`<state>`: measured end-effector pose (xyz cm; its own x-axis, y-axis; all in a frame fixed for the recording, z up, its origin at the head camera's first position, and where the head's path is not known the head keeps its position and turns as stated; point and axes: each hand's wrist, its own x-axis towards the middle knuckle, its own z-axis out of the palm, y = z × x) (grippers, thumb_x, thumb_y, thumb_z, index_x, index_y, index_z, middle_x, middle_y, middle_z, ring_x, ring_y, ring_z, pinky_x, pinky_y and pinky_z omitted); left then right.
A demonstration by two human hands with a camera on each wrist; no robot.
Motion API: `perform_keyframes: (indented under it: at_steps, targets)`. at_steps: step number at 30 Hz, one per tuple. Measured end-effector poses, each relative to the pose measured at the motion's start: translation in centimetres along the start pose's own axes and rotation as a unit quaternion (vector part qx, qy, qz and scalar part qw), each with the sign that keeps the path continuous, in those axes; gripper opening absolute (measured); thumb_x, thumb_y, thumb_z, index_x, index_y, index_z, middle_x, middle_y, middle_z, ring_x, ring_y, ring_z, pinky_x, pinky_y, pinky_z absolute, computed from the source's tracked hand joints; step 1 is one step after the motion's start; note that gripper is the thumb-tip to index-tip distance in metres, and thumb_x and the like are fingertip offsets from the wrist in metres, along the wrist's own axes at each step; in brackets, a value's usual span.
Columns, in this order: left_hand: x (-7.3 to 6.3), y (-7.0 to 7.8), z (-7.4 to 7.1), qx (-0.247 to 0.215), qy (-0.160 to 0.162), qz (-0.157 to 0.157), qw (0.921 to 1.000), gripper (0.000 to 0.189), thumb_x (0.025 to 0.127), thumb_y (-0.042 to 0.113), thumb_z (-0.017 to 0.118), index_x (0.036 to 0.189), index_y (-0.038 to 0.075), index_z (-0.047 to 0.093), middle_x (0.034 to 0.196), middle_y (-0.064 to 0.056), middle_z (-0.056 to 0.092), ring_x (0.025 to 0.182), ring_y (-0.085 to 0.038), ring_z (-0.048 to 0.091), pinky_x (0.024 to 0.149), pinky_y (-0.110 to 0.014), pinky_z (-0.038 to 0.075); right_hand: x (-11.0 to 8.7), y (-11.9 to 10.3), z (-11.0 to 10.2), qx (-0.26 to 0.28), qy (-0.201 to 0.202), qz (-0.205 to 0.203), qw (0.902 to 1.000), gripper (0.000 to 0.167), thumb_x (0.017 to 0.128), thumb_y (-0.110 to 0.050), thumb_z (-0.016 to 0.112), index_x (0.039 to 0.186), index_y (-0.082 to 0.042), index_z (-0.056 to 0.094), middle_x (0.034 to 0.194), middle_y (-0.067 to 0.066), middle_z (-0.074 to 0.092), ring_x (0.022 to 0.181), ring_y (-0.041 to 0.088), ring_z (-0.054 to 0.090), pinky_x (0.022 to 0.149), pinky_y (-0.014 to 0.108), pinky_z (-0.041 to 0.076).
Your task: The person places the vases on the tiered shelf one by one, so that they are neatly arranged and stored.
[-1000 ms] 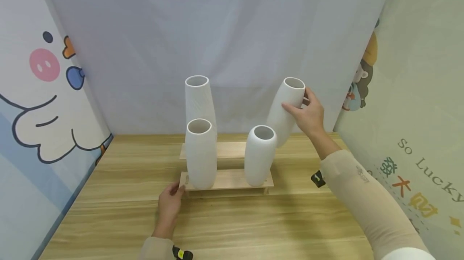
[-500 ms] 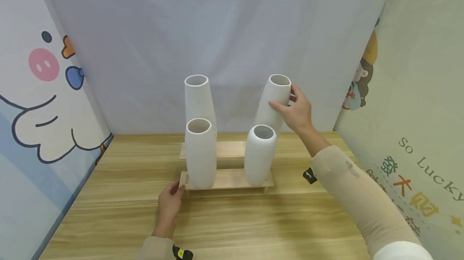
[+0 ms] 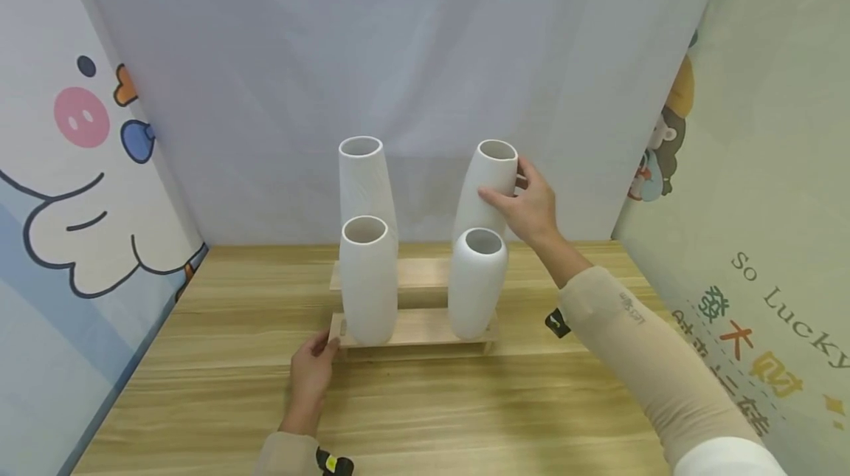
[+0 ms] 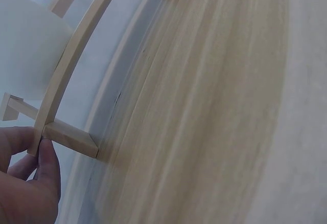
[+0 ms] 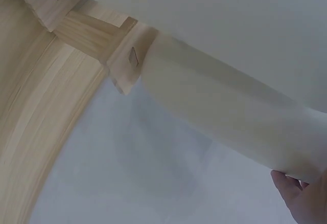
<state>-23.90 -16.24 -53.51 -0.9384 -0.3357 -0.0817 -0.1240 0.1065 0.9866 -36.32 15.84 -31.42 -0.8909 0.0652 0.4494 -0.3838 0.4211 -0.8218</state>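
My right hand (image 3: 531, 207) grips a tall white vase (image 3: 471, 203) near its rim, thumb in front and fingers behind. In the right wrist view the base of this vase (image 5: 204, 101) meets the end of the shelf's upper board (image 5: 122, 70). My left hand (image 3: 311, 373) pinches the front left corner of the two-step wooden shelf (image 3: 423, 325); the left wrist view shows thumb and fingertips on the board's end (image 4: 47, 116), beside a leg. Two shorter white vases, left (image 3: 369, 291) and right (image 3: 475, 291), stand on the lower step. Another tall vase (image 3: 364, 184) stands at the back left.
The shelf stands on a wood-grain table (image 3: 425, 409). A pale grey curtain (image 3: 438, 77) hangs close behind. Printed cloth panels flank the table on the left (image 3: 60, 225) and right (image 3: 750, 166). The front right vase overlaps the lower part of the gripped one.
My right hand has carried the tall vase leftward, from beyond the shelf's right end to its upper step, and the vase leans less. My left hand has stayed at the shelf corner.
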Motion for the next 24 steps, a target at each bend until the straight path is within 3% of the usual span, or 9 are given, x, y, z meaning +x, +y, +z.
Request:
perform_keyframes:
  at_steps: [7, 17, 24]
  targets:
    - [0.0, 0.2, 0.0, -0.008, -0.004, -0.006, 0.9999, 0.042, 0.102, 0.012, 0.052, 0.137, -0.010, 0.046, 0.131, -0.028, 0.051, 0.118, -0.035, 0.050, 0.098, -0.042, 0.042, -0.1, -0.1, 0.5, -0.003, -0.008, -0.002, 1.0000, 0.069, 0.078, -0.018, 0.084, 0.137, -0.005, 0.051, 0.125, 0.017, 0.058, 0.114, 0.032, 0.054, 0.087, 0.045, 0.051]
    - [-0.1, 0.3, 0.0, -0.008, -0.001, -0.005, 1.0000, 0.042, 0.102, 0.014, 0.052, 0.136, -0.010, 0.047, 0.130, -0.027, 0.052, 0.115, -0.034, 0.051, 0.092, -0.035, 0.044, -0.3, 0.1, 1.0, -0.005, -0.017, -0.007, 0.9998, 0.067, 0.078, -0.019, 0.084, 0.136, -0.008, 0.053, 0.123, 0.016, 0.058, 0.112, 0.031, 0.056, 0.085, 0.045, 0.052]
    - [-0.1, 0.2, 0.1, -0.010, -0.001, -0.005, 0.9999, 0.042, 0.102, 0.013, 0.052, 0.136, -0.010, 0.047, 0.131, -0.028, 0.051, 0.116, -0.035, 0.051, 0.095, -0.039, 0.043, -0.3, -0.1, 1.1, -0.007, -0.018, -0.008, 0.9998, 0.066, 0.078, -0.018, 0.084, 0.135, -0.007, 0.053, 0.123, 0.016, 0.058, 0.112, 0.032, 0.056, 0.084, 0.046, 0.052]
